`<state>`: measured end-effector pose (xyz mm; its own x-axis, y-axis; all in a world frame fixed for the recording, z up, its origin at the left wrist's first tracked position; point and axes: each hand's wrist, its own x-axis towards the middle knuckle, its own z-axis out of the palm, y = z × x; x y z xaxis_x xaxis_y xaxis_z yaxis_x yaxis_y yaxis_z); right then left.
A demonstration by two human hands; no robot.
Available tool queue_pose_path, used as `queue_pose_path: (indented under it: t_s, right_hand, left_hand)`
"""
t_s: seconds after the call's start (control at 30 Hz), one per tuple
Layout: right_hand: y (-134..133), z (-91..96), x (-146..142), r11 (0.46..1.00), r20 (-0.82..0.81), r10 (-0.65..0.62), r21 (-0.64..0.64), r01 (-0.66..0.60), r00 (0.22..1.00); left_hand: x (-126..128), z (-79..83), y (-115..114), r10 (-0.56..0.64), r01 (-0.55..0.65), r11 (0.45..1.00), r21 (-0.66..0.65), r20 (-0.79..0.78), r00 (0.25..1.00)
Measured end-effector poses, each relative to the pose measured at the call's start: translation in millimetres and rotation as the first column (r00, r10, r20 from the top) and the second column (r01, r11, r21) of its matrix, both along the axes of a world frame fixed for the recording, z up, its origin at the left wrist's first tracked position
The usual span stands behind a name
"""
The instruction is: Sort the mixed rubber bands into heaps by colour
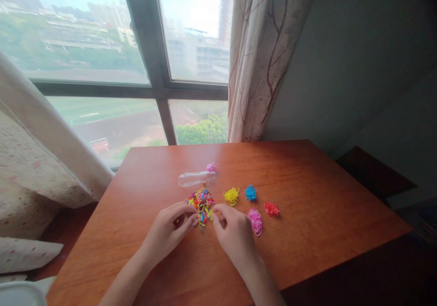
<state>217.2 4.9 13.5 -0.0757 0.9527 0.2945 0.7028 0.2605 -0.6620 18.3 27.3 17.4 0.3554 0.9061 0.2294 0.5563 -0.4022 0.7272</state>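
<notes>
A mixed heap of colourful rubber bands point(201, 199) lies on the table between my hands. My left hand point(170, 226) is at the heap's left edge, thumb and forefinger pinched together over the bands; what they grip is too small to make out. On the other side, my right hand point(234, 231) pinches a yellow rubber band point(210, 215) at the heap's right edge. Right of the heap are sorted piles: yellow bands point(231, 196), blue bands point(251, 192), red bands point(272, 209) and pink bands point(255, 222). The pink pile is close beside my right hand.
Behind the heap, a clear plastic bottle point(194, 179) lies on its side, with a pink piece point(212, 166) by its right end. The wooden table point(324, 206) reaches to the window point(112, 87), between patterned curtains point(252, 60). A white rim point(20, 293) shows at bottom left.
</notes>
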Motion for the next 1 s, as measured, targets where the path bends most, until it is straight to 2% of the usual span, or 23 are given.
queue_pose_path:
  t_s: [0.1, 0.23, 0.37, 0.47, 0.77, 0.9, 1.0]
  right_hand:
    - [9.5, 2.6, 15.9, 0.998, 0.017, -0.06, 0.005, 0.06, 0.998]
    - [27.7, 5.5, 41.4, 0.988, 0.136, -0.152, -0.019, 0.156, 0.979]
    - [43.6, 6.3, 58.1, 0.984, 0.281, -0.127, -0.085, 0.156, 0.951]
    - [49.5, 6.4, 61.3, 0.985, 0.314, -0.096, -0.106, 0.136, 0.944]
    - [52.2, 9.3, 60.5, 0.985, 0.404, -0.062, -0.121, 0.12, 0.913]
    - [47.2, 11.9, 64.1, 0.986, 0.411, -0.086, -0.098, 0.137, 0.907]
    - [36.3, 12.1, 65.7, 0.99, 0.358, -0.111, -0.037, 0.133, 0.927]
  left_hand:
    - [-0.8, -0.3, 0.6, 0.02, -0.02, 1.0, 0.013, -0.018, 1.0]
    - [-2.0, -1.8, 1.7, 0.029, -0.026, 0.999, 0.034, -0.072, 0.997]
    - [-2.7, -3.0, 1.7, 0.037, -0.034, 0.999, 0.028, -0.108, 0.994]
    - [-3.0, -3.6, 1.7, 0.042, -0.039, 0.999, 0.025, -0.117, 0.992]
    - [-2.7, -2.8, 2.2, 0.044, -0.04, 0.999, 0.035, -0.123, 0.991]
    - [-1.5, -1.1, 1.7, 0.046, -0.041, 0.998, 0.043, -0.114, 0.992]
    - [1.9, 0.9, 1.7, 0.053, -0.049, 0.998, 0.04, -0.091, 0.994]
